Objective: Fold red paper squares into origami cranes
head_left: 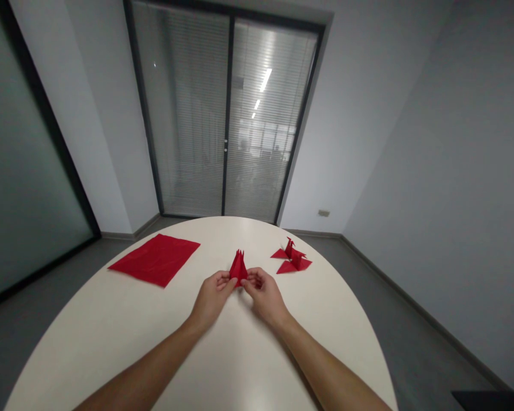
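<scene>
A small folded red paper piece [238, 266] with pointed tips stands upright at the middle of the round white table [111, 337]. My left hand [212, 297] pinches its lower left side with closed fingers. My right hand [263, 294] pinches its lower right side the same way. Both forearms reach in from the near edge.
A flat stack of red paper sheets [156, 258] lies at the far left of the table. Finished red folded paper figures [292, 257] sit at the far right. Beyond the table are grey floor, white walls and a glass door with blinds [227, 114].
</scene>
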